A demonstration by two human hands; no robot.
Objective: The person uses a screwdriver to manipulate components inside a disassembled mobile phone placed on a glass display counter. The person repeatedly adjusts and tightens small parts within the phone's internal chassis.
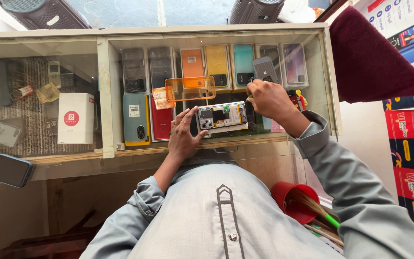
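Note:
An opened phone (222, 117) with its back cover off lies on the glass counter top (73, 72), circuit board and parts showing. My left hand (183, 134) rests flat beside its left end, fingers spread and touching its edge. My right hand (268, 100) is closed above the phone's right end, gripping a thin tool whose tip is hidden by the fingers. A clear orange phone case (190, 88) lies just beyond the phone. A dark grey back cover (264, 69) lies past my right hand.
Under the glass, several boxed phones (216, 62) stand in a row, with a white box (75, 118) and old handsets at left. A phone (3, 166) lies at the left edge. A red cup with a brush (295, 201) sits by my right elbow. A maroon cushion (370, 52) is at right.

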